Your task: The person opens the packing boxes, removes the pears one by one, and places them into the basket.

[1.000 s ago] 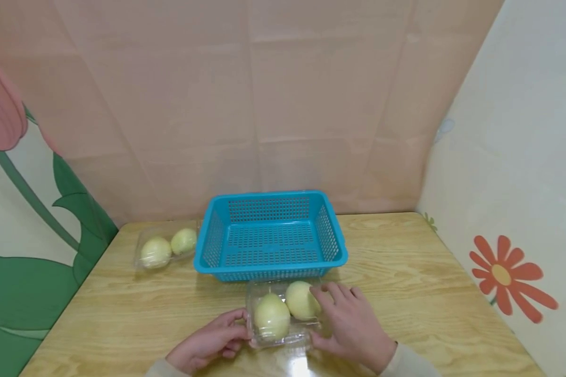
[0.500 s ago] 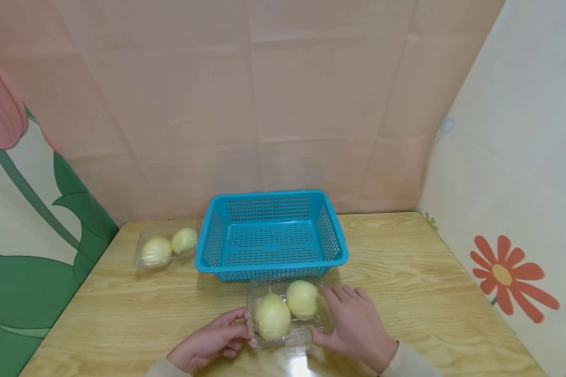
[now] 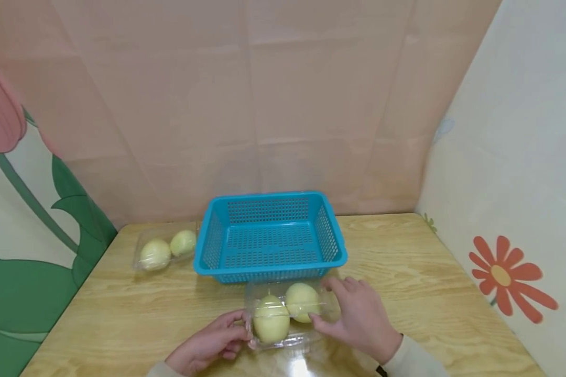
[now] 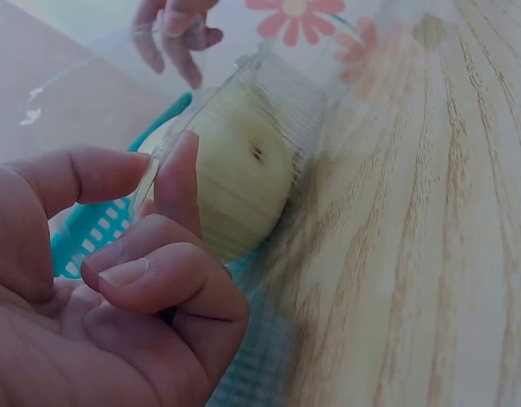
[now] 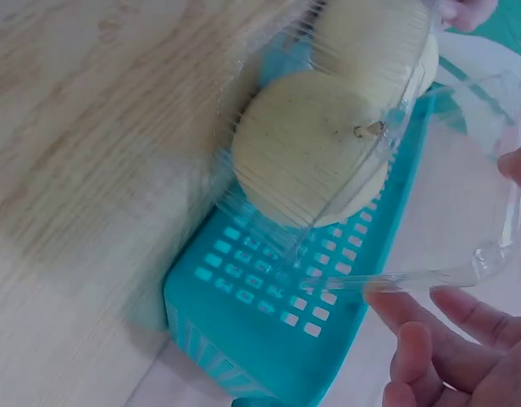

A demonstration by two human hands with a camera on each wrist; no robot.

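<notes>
A clear plastic clamshell box (image 3: 287,343) with two pale yellow round pears (image 3: 271,319) lies on the table in front of the blue basket. My left hand (image 3: 212,340) pinches the box's left rim between thumb and forefinger, as the left wrist view shows. At the other end, my right hand (image 3: 360,319) grips the hinged clear lid (image 5: 421,280) by its edges, thumb on one side and fingers on another. In the right wrist view the lid stands raised at an angle over the base. The pears sit side by side in the base.
The blue perforated basket (image 3: 270,269) stands behind the box, nothing inside it. A second clear box (image 3: 141,241) with two pears lies left of the basket. The wooden table (image 3: 396,262) meets a pink cloth backdrop and a flower-painted wall.
The box's lid has been lifted and tilted up by my right hand, which has shifted slightly. My left hand has kept its hold on the left rim. The basket and second box have stayed put.
</notes>
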